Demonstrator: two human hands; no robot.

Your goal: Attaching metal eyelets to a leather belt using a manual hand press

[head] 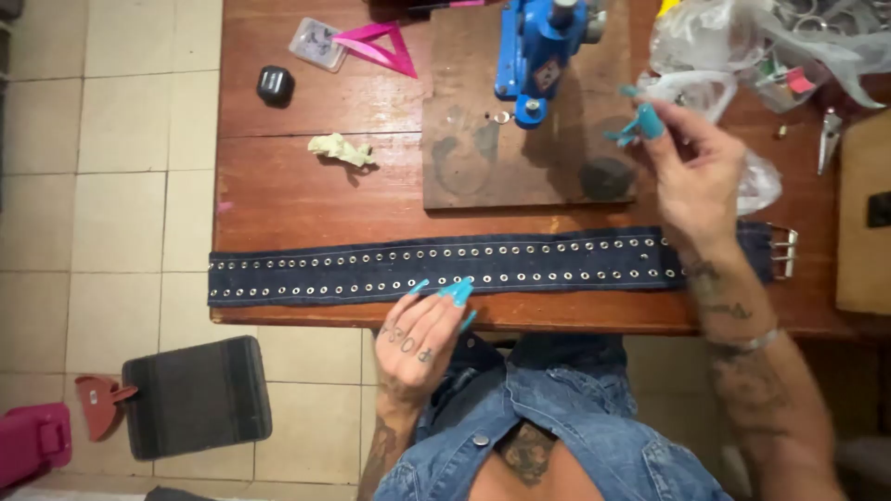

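Nearest the camera, the left hand [419, 334] lay flat at the front edge of the wooden surface [297, 199], fingers spread loosely, its long turquoise nails touching the lower edge of the denim belt [464, 264]. It gripped nothing; it simply rested there. The belt itself stretched across the surface from left to right, dark blue, studded with two double rows of metal eyelets, and its silver buckle [784, 252] sat at the right end. Just past the belt, the right hand [691, 172] was raised above the surface, fingers pinched narrowly together near the tips; whether something small sat between them could not be made out. Beyond that hand lay crumpled clear plastic bags [733, 46]. A dark wooden board [473, 158] sat behind the belt, carrying a blue hand press [538, 51] and a round dark lump [605, 176]. Farther left were a crumpled pale scrap [342, 148], a small black object [275, 84] and a pink triangle [380, 44].
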